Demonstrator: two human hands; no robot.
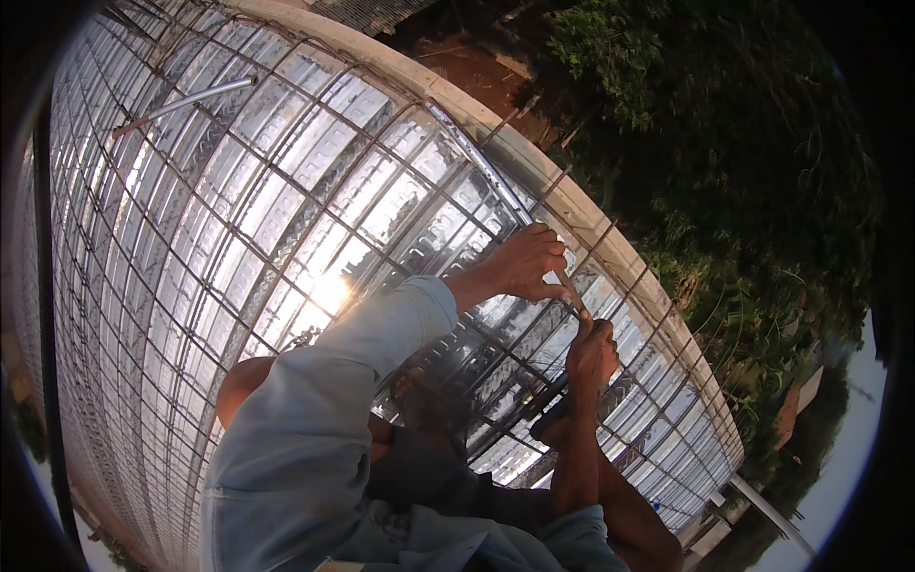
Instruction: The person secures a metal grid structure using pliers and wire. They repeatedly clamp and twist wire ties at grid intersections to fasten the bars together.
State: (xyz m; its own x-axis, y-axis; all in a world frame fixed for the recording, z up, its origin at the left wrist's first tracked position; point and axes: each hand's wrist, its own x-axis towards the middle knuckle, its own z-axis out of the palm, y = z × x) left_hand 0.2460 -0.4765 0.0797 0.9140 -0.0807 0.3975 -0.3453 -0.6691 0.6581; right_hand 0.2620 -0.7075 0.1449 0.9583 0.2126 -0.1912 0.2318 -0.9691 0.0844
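Note:
A long silver metal bar [483,174] lies slantwise over the rebar grid [329,208]. My left hand [524,263] is closed around its lower part, with thumb and fingers curled. Below that hand a thin brownish length [571,289] continues to my right hand [593,360]. It looks like the same bar, though my left hand hides the join. The fingers of my right hand are bent, and its thumb presses at the brownish end. Both hands are just above the grid, near the edge of the deck.
Shiny ribbed metal sheets [381,205] lie under the rebar. Another silver bar with a rusty end [191,102] rests on the grid at the upper left. A pale concrete edge [658,296] curves along the right, with a drop to trees [734,276] beyond. My bare legs are folded below me.

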